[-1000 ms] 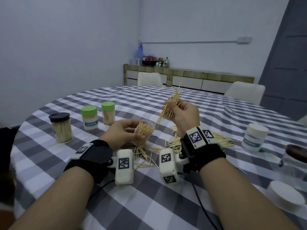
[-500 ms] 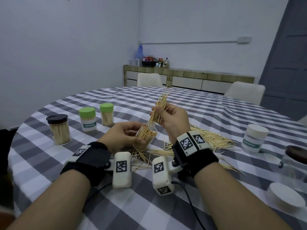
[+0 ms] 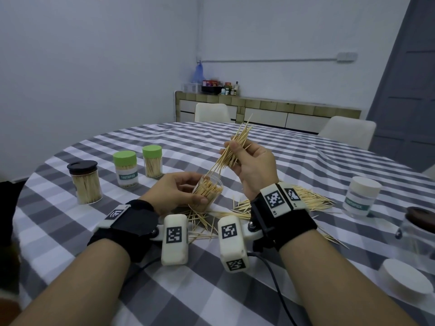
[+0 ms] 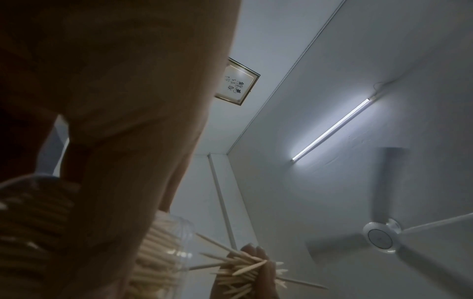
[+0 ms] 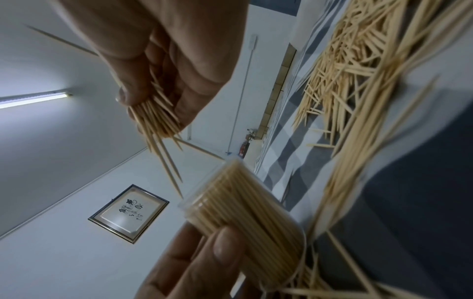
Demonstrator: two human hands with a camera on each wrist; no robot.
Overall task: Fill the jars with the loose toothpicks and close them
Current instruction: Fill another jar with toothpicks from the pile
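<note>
the left hand [image 3: 173, 192] is curled round a clear jar [image 3: 207, 192], tipped a bit toward the other hand, just above the table [image 3: 306, 147]. the jar is open and looks nearly full of sticks. the right hand [image 3: 253, 165] pinches a bunch [image 3: 231, 151] of toothpicks between thumb and fingers, slanted down, with the low tips right at the jar's mouth. i think the job now is to slide this bunch in. to do it well, keep the sticks lined up the same way as the ones inside, aim the tips at the gap by the rim, and let go slowly so none jump out. a few sticks poke out sideways from the bunch, so they may catch on the rim. a big loose pile [image 3: 308, 201] lies on the cloth behind the right wrist, and more lie under the jar. three full jars with lids [image 3: 127, 169] stand off to the left.
</note>
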